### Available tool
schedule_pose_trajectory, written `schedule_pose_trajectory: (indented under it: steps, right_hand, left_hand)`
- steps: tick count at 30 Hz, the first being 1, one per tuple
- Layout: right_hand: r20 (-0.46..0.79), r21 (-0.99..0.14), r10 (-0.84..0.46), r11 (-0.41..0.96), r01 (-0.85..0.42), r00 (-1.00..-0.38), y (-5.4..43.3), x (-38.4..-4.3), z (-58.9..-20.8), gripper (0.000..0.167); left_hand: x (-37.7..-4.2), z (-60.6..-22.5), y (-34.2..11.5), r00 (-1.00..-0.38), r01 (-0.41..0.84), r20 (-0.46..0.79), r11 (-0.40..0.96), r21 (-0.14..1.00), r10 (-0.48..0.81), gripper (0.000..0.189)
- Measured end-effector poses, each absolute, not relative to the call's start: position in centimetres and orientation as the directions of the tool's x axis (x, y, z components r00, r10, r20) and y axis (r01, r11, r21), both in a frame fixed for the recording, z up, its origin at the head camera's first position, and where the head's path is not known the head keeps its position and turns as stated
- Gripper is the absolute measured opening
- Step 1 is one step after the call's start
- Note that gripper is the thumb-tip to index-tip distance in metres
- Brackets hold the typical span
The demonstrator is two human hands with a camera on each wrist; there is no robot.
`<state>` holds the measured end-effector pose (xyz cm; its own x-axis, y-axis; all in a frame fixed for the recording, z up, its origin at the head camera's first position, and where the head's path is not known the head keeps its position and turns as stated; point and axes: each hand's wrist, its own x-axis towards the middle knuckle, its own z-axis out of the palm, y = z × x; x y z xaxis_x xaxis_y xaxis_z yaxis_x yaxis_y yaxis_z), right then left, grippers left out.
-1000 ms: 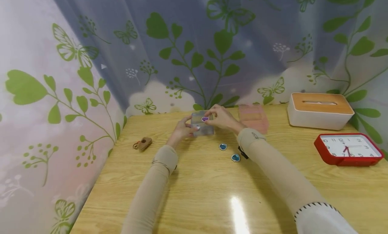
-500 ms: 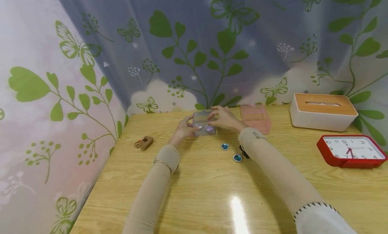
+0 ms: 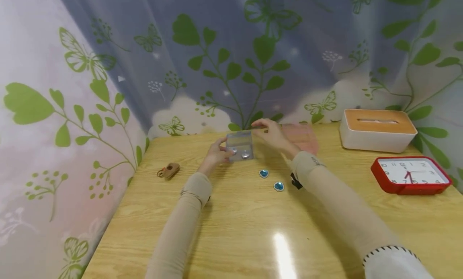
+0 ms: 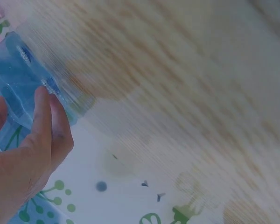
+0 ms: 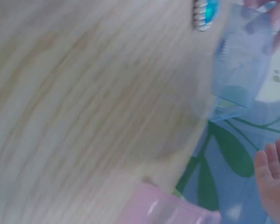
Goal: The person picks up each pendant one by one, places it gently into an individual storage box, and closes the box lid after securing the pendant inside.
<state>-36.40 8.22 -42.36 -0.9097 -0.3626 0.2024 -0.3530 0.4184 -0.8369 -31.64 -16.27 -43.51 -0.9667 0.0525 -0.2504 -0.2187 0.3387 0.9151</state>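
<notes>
My left hand (image 3: pixel 216 153) grips the left side of a clear bluish plastic box (image 3: pixel 239 140), and the left wrist view shows its fingers on the box (image 4: pixel 18 79). Two shiny gems lie in the front part of the box, one by the left thumb and one gem (image 3: pixel 245 154) to its right. My right hand (image 3: pixel 272 135) is raised just right of the box, holding nothing; in the right wrist view its fingers (image 5: pixel 273 161) are extended. Two blue heart-shaped gems with pale beaded rims, the nearer gem (image 3: pixel 278 186) and the farther gem (image 3: pixel 264 173), lie on the table.
Behind the right hand lies a pink translucent box (image 3: pixel 302 137). A tissue box with a wooden lid (image 3: pixel 377 130) and a red clock (image 3: pixel 411 175) stand at the right. A small brown item with a cord (image 3: pixel 170 171) is at the left. A patterned curtain (image 3: pixel 217 70) backs the table.
My right hand let go of a purple gem, which went down into the front part of the box. It then drew back to the right, while the left hand stayed on the box.
</notes>
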Motion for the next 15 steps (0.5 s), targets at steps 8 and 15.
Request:
schedule_pose_trajectory:
  steps: [8,15]
  right_hand:
    - [0.336,-0.912,-0.177,0.185,-0.366,-0.925,11.5,-34.9,-40.2,0.046]
    - [0.309,-0.924,-0.082,0.211,-0.319,-0.948,16.3,-33.3,-40.3,0.059]
  left_hand:
    - [-31.6,-43.3,-16.5,-0.968,-0.196,-0.242,0.414,0.889,0.061,0.077]
    - [-30.9,-42.7,-15.8,-0.992,-0.034,-0.100,0.587,0.809,0.080,0.070]
